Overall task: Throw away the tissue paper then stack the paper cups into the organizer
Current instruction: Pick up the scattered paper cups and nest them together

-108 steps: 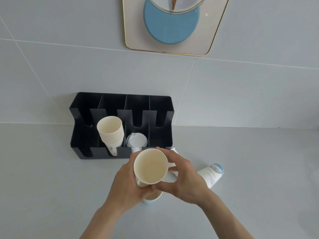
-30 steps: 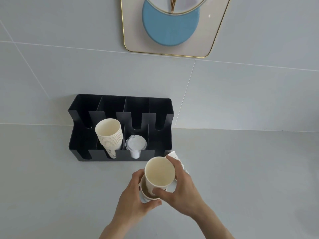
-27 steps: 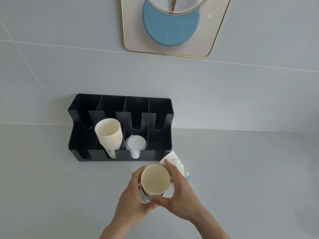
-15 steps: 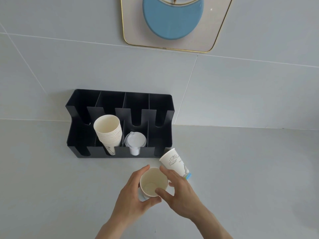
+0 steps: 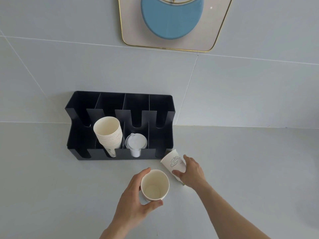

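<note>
A black organizer [image 5: 162, 107] with several compartments stands against the wall. A stack of white paper cups [image 5: 108, 133] leans in its second compartment from the left. My left hand [image 5: 133, 199] is wrapped around an upright stack of nested paper cups [image 5: 154, 184] on the counter. My right hand [image 5: 191, 171] grips a printed paper cup [image 5: 173, 163] lying on its side just right of that stack, near the organizer's front right corner. No tissue paper is in view.
Clear plastic lids [image 5: 136, 142] sit in the organizer's third compartment. A gold-rimmed panel with a blue disc [image 5: 170, 19] hangs on the tiled wall above. The grey counter [image 5: 250, 169] stretches to the right and left of my hands.
My right hand pushed a cup down into the stack in my left hand, let go, and moved right onto the cup lying on its side. The stack came down to the counter.
</note>
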The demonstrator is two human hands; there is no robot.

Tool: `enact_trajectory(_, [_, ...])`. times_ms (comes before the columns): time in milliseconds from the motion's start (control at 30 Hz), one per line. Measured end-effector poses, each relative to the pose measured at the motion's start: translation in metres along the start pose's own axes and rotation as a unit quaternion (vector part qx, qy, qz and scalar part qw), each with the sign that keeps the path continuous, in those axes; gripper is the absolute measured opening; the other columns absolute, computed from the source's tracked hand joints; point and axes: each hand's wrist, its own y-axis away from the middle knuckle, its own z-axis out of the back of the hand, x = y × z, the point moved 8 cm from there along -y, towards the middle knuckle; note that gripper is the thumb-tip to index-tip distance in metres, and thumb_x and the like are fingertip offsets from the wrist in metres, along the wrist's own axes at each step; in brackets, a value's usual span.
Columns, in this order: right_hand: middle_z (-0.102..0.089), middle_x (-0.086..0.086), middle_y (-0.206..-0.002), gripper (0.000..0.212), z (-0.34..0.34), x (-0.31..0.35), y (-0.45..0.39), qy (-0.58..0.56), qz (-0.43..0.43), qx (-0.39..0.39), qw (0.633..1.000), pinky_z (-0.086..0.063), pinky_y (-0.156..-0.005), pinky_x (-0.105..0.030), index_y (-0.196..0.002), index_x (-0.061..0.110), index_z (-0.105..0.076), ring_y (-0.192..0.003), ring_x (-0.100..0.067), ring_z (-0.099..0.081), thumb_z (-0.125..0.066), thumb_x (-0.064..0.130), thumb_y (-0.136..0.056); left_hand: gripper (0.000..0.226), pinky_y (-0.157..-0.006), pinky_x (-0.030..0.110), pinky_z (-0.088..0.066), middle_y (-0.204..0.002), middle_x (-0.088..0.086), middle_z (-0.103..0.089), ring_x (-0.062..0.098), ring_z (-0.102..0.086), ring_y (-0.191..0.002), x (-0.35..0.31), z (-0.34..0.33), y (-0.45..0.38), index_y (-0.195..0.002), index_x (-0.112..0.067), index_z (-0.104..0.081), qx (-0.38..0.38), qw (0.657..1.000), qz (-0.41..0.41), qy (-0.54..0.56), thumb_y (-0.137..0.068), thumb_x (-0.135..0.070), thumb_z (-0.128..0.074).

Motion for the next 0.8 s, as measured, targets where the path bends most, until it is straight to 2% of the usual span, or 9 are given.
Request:
enact_trajectory(167, [-0.057, -0.001, -0.127, 0.071, -0.016, -0.009, 0.004, 0.008, -0.006, -0.007, 1.000, -0.048, -0.088, -0.035, -0.141, 0.018, -0.043, -0.115, -0.027, -0.058, -0.074, 0.041, -0.082, 0.096, -0.094, 0.016, -0.047, -0.145, -0.030, -0.043, -0.002, -0.050, -0.126, -0.002, 0.002, -0.002, -0.142, -0.050, -0.037, 0.008, 1.000, 0.003, 0.005, -0.061, -0.061, -0.087])
enact_trajectory(300, [-0.057, 0.000, -0.119, 0.074, 0.002, -0.016, 0.021, -0.131, -0.022, -0.040, 0.990, -0.051, -0.091, -0.037, -0.139, 0.014, -0.050, -0.109, -0.023, -0.058, -0.082, 0.032, -0.075, 0.095, -0.098, 0.019, -0.046, -0.141, -0.032, -0.047, -0.003, -0.052, -0.124, -0.003, 0.004, -0.006, -0.141, -0.053, -0.038, 0.027, 0.999, 0.013, 0.025, -0.061, -0.054, -0.090])
enact_trajectory(367, [-0.057, 0.003, -0.123, 0.074, 0.020, -0.011, 0.035, -0.212, 0.003, -0.061, 0.975, -0.054, -0.092, -0.037, -0.140, 0.021, -0.051, -0.111, -0.019, -0.060, -0.084, 0.026, -0.074, 0.095, -0.100, 0.021, -0.046, -0.142, -0.030, -0.048, -0.003, -0.052, -0.124, -0.003, 0.006, -0.009, -0.141, -0.054, -0.037, 0.042, 0.999, 0.015, 0.030, -0.062, -0.050, -0.090])
enact_trajectory(467, [-0.060, 0.008, -0.120, 0.060, 0.048, 0.001, 0.058, -0.297, 0.050, -0.071, 0.951, -0.059, -0.083, -0.030, -0.123, 0.035, -0.054, -0.108, -0.011, -0.065, -0.086, 0.020, -0.074, 0.095, -0.104, 0.022, -0.044, -0.144, -0.027, -0.048, 0.000, -0.050, -0.128, -0.004, 0.005, -0.011, -0.143, -0.052, -0.037, 0.065, 0.997, 0.015, 0.039, -0.066, -0.046, -0.091])
enact_trajectory(533, [-0.064, 0.010, -0.120, 0.059, 0.062, 0.014, 0.071, -0.330, 0.081, -0.059, 0.939, -0.059, -0.083, -0.027, -0.123, 0.031, -0.056, -0.107, -0.009, -0.067, -0.087, 0.020, -0.074, 0.095, -0.106, 0.024, -0.043, -0.144, -0.025, -0.048, 0.002, -0.049, -0.129, -0.005, 0.005, -0.013, -0.144, -0.051, -0.037, 0.074, 0.996, 0.017, 0.041, -0.067, -0.044, -0.091])
enact_trajectory(633, [-0.068, 0.009, -0.121, 0.064, 0.073, 0.044, 0.088, -0.359, 0.139, -0.024, 0.923, -0.060, -0.090, -0.030, -0.127, 0.029, -0.055, -0.111, -0.010, -0.068, -0.088, 0.018, -0.073, 0.095, -0.109, 0.029, -0.042, -0.144, -0.024, -0.048, 0.003, -0.049, -0.130, -0.006, 0.006, -0.015, -0.144, -0.050, -0.037, 0.085, 0.995, 0.021, 0.042, -0.067, -0.038, -0.091])
enact_trajectory(800, [-0.069, 0.009, -0.122, 0.074, 0.064, 0.079, 0.097, -0.347, 0.205, 0.002, 0.915, -0.058, -0.095, -0.031, -0.134, 0.027, -0.051, -0.116, -0.015, -0.066, -0.090, 0.013, -0.073, 0.102, -0.111, 0.038, -0.044, -0.143, -0.022, -0.052, 0.004, -0.052, -0.128, -0.006, 0.010, -0.016, -0.149, -0.047, -0.031, 0.109, 0.992, 0.042, 0.040, -0.066, -0.029, -0.088])
